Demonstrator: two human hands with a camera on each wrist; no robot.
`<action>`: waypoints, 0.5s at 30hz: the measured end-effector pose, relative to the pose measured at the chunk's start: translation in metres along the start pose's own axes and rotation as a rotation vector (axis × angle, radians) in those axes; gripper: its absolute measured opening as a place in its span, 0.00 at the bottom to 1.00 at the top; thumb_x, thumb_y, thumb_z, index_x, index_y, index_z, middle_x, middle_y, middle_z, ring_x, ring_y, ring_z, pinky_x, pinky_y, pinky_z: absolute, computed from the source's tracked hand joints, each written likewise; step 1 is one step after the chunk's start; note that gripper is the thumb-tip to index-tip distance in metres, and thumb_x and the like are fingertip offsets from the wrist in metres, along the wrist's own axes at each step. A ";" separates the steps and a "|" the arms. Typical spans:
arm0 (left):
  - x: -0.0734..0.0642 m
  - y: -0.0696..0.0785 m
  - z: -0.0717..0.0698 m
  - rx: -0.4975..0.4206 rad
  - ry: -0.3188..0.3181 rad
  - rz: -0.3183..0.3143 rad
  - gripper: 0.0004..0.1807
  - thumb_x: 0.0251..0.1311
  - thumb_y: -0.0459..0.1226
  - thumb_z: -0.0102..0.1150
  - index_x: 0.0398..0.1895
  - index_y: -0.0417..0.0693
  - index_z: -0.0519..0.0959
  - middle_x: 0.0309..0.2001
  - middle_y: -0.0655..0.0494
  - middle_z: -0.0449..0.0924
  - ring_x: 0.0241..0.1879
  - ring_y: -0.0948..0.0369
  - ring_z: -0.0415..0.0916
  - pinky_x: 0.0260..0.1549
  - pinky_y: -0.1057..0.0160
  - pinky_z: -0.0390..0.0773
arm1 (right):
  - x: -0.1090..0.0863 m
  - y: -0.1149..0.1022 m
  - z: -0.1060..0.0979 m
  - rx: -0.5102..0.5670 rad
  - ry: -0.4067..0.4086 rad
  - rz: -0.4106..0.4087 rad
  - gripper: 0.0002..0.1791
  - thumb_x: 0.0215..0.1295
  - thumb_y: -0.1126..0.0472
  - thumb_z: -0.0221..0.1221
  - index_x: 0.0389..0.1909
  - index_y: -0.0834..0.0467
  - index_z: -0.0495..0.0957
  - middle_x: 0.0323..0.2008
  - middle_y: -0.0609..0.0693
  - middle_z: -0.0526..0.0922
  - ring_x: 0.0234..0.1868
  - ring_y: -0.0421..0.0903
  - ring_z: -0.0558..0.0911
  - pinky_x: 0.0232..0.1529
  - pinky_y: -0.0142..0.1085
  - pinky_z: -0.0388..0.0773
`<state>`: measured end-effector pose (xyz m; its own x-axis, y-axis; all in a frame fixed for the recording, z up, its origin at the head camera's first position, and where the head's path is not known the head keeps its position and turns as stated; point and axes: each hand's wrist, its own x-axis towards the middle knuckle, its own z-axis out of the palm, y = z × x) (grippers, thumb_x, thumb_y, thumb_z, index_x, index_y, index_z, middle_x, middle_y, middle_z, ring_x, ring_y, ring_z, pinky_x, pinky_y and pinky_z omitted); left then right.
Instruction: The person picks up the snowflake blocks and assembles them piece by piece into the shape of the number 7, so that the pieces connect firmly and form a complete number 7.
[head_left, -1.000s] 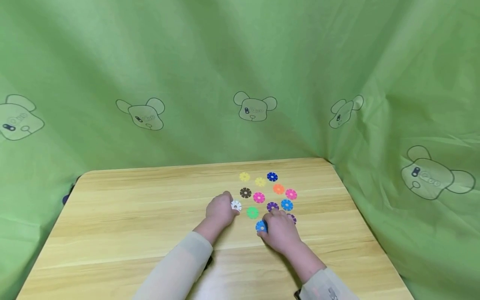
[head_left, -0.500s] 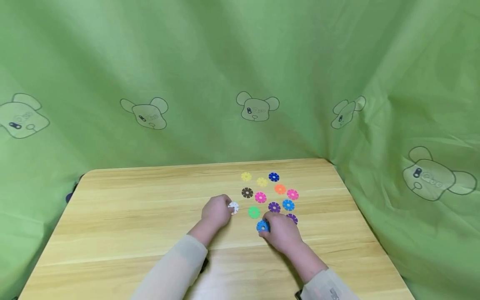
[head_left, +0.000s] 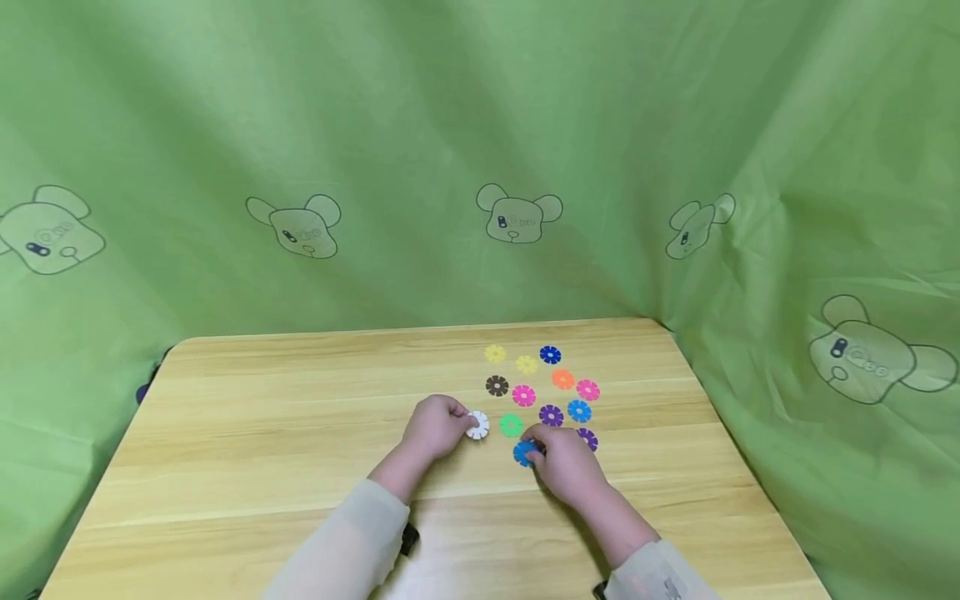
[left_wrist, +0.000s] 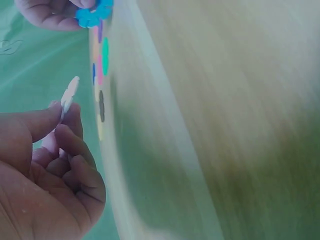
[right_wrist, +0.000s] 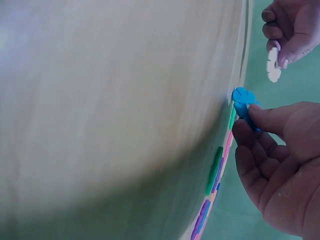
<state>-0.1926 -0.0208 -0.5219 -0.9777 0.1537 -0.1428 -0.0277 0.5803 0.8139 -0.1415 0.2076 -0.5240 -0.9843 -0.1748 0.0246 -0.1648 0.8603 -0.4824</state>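
Note:
My left hand pinches a white notched plastic disc between thumb and fingers. In the left wrist view that white disc stands edge-on, above the table. Thumb and fingers of my right hand pinch a blue notched disc, a short way right of the white one. The right wrist view shows the blue disc partly covered by the thumb; whether a second piece sits behind it I cannot tell. Just beyond the hands, a light green disc and a purple disc lie flat.
More notched discs lie flat beyond the hands: black, pink, orange, yellow and dark blue among them. The wooden table extends left and forward to a green curtain printed with bear heads.
My left hand first drew slightly left with the white disc, then came back toward the right hand, turning the disc to show more of it. The right thumb has shifted onto the blue disc.

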 end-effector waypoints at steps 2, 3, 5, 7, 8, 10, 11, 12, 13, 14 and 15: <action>-0.002 0.001 -0.001 -0.031 -0.013 0.000 0.10 0.66 0.41 0.73 0.31 0.45 0.87 0.32 0.56 0.85 0.25 0.61 0.75 0.31 0.60 0.79 | 0.000 -0.001 0.000 0.012 -0.005 0.000 0.09 0.65 0.68 0.72 0.45 0.57 0.87 0.39 0.49 0.89 0.44 0.51 0.88 0.49 0.48 0.87; -0.003 0.001 -0.001 -0.045 -0.019 0.001 0.10 0.66 0.41 0.72 0.30 0.45 0.86 0.31 0.56 0.84 0.24 0.62 0.74 0.28 0.62 0.78 | 0.000 -0.001 -0.001 0.021 -0.008 0.003 0.09 0.65 0.68 0.72 0.45 0.57 0.87 0.39 0.49 0.89 0.43 0.50 0.87 0.49 0.48 0.88; -0.005 0.001 -0.002 -0.073 -0.035 -0.003 0.12 0.67 0.41 0.72 0.28 0.45 0.86 0.29 0.56 0.83 0.21 0.63 0.71 0.23 0.64 0.74 | 0.000 -0.002 -0.001 0.042 -0.009 0.007 0.09 0.65 0.68 0.72 0.45 0.57 0.87 0.38 0.48 0.88 0.42 0.47 0.87 0.47 0.46 0.88; -0.006 0.001 -0.002 -0.101 -0.049 -0.009 0.13 0.67 0.41 0.71 0.27 0.45 0.85 0.27 0.54 0.83 0.19 0.64 0.69 0.21 0.66 0.71 | 0.000 -0.002 -0.001 0.071 -0.002 0.012 0.09 0.65 0.68 0.72 0.45 0.57 0.88 0.38 0.47 0.88 0.40 0.45 0.86 0.45 0.44 0.88; -0.007 0.000 -0.003 -0.112 -0.054 -0.012 0.13 0.68 0.41 0.70 0.26 0.45 0.85 0.27 0.52 0.83 0.19 0.64 0.68 0.19 0.67 0.70 | 0.001 -0.003 -0.001 0.084 0.005 0.014 0.09 0.65 0.67 0.72 0.45 0.57 0.88 0.38 0.47 0.88 0.40 0.44 0.85 0.45 0.42 0.87; -0.008 0.000 -0.003 -0.134 -0.062 -0.022 0.13 0.68 0.41 0.70 0.26 0.45 0.85 0.27 0.49 0.84 0.18 0.65 0.66 0.18 0.68 0.68 | 0.001 -0.003 -0.002 0.112 0.025 0.013 0.09 0.65 0.67 0.72 0.45 0.57 0.88 0.38 0.47 0.88 0.39 0.42 0.85 0.43 0.39 0.87; -0.009 -0.001 -0.004 -0.143 -0.064 -0.027 0.13 0.68 0.41 0.70 0.26 0.45 0.85 0.28 0.48 0.84 0.18 0.65 0.66 0.18 0.69 0.67 | 0.001 -0.004 -0.002 0.126 0.036 0.012 0.09 0.65 0.68 0.72 0.45 0.58 0.88 0.37 0.46 0.88 0.39 0.41 0.84 0.42 0.38 0.87; -0.010 -0.001 -0.004 -0.150 -0.065 -0.031 0.13 0.68 0.41 0.70 0.26 0.45 0.85 0.28 0.47 0.85 0.18 0.65 0.66 0.17 0.69 0.67 | 0.001 -0.004 -0.002 0.138 0.047 0.011 0.09 0.65 0.68 0.72 0.45 0.57 0.88 0.37 0.46 0.87 0.38 0.40 0.83 0.41 0.36 0.86; -0.010 -0.001 -0.004 -0.156 -0.065 -0.034 0.13 0.68 0.41 0.70 0.26 0.44 0.85 0.29 0.47 0.85 0.18 0.65 0.66 0.17 0.69 0.67 | 0.001 -0.005 -0.002 0.150 0.059 0.009 0.09 0.65 0.68 0.72 0.45 0.58 0.88 0.36 0.46 0.87 0.37 0.40 0.83 0.40 0.35 0.86; -0.011 -0.002 -0.004 -0.163 -0.064 -0.034 0.13 0.68 0.41 0.70 0.27 0.44 0.86 0.29 0.46 0.85 0.19 0.65 0.66 0.17 0.69 0.67 | 0.002 -0.005 -0.002 0.161 0.068 0.007 0.09 0.65 0.68 0.72 0.45 0.58 0.88 0.35 0.45 0.86 0.36 0.39 0.82 0.38 0.34 0.85; -0.011 -0.003 -0.004 -0.171 -0.064 -0.037 0.12 0.68 0.41 0.70 0.27 0.44 0.86 0.30 0.46 0.85 0.19 0.65 0.66 0.18 0.69 0.67 | 0.002 -0.006 -0.002 0.175 0.074 0.006 0.09 0.64 0.68 0.72 0.45 0.58 0.88 0.34 0.45 0.86 0.34 0.39 0.81 0.37 0.32 0.84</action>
<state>-0.1824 -0.0276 -0.5199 -0.9603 0.1884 -0.2058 -0.1039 0.4433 0.8903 -0.1425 0.2035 -0.5193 -0.9882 -0.1286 0.0830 -0.1520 0.7638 -0.6273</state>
